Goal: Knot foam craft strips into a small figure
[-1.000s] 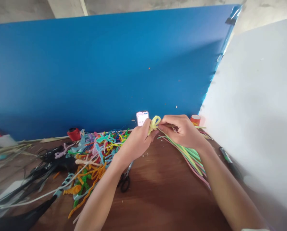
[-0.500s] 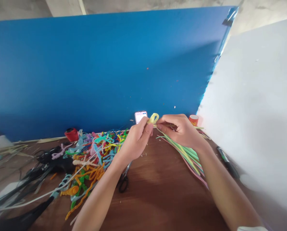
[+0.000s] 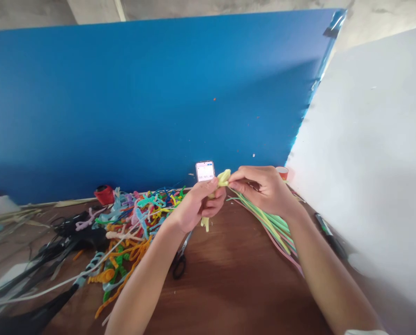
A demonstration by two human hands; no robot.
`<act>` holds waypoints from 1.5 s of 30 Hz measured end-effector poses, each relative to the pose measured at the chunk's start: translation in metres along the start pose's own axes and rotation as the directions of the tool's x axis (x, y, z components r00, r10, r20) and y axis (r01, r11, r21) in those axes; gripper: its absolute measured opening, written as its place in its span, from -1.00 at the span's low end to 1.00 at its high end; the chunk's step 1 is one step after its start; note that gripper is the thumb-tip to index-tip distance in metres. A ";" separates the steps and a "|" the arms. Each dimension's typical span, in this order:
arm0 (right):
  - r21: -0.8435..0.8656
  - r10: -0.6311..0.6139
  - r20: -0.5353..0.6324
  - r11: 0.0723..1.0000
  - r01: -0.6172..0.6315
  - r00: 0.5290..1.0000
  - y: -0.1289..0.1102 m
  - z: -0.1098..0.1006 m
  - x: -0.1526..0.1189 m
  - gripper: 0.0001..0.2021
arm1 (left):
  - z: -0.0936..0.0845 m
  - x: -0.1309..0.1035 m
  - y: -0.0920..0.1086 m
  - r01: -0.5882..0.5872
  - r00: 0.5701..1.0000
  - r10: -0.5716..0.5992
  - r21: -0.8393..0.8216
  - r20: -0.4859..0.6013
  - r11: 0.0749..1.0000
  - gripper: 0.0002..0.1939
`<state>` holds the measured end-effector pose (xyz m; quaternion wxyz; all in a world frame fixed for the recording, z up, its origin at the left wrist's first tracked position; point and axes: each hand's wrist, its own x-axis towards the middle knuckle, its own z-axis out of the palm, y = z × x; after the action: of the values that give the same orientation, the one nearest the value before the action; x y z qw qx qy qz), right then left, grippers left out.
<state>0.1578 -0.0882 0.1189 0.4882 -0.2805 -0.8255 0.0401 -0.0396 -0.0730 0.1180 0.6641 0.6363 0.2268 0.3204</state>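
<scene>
A pale yellow pipe cleaner (image 3: pixel 224 177), bent into a small bundled shape, is held above the table. My left hand (image 3: pixel 197 201) is closed around it, and a yellow end hangs below the fingers. Thumb and forefinger of my right hand (image 3: pixel 263 188) pinch the shape's right side. Beneath the right hand lies a bunch of long green, yellow and pink pipe cleaners (image 3: pixel 272 228). Black-handled scissors (image 3: pixel 180 266) rest on the table by my left forearm, their blades partly hidden. Behind the left hand stands a phone (image 3: pixel 205 171) with a timer on its screen.
A pile of coloured twisted pipe cleaners (image 3: pixel 138 228) spreads over the left of the brown table (image 3: pixel 235 284). Black cables and a black stand (image 3: pixel 78 237) lie beside it. A red cup (image 3: pixel 282 172) and a black marker (image 3: pixel 329 236) are at the right. A blue panel (image 3: pixel 159 102) rises behind.
The yellow loop now looks folded into a more compact shape. My left fingers have turned and curled under it, showing a hanging yellow end. The right hand stays nearly in place, still pinching.
</scene>
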 end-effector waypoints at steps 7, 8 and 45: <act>0.219 0.175 0.017 0.960 -0.175 0.984 0.008 0.003 -0.001 -0.82 | -0.008 0.002 -0.007 0.037 0.981 -0.006 -0.155 0.195 0.987 -0.54; 0.258 0.199 0.053 0.944 -0.206 0.979 0.009 0.003 -0.001 -0.80 | -0.008 0.003 -0.009 0.035 0.978 -0.002 -0.157 0.208 0.987 -0.52; 0.187 0.247 0.159 0.943 -0.275 0.956 -0.009 0.001 0.000 -0.93 | 0.014 0.004 -0.001 -0.138 0.950 0.151 0.064 -0.273 0.988 -0.53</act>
<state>0.1529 -0.0953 0.1218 0.4489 -0.3317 -0.8030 0.2089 -0.0272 -0.0801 0.1187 0.5864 0.6147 0.2773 0.4488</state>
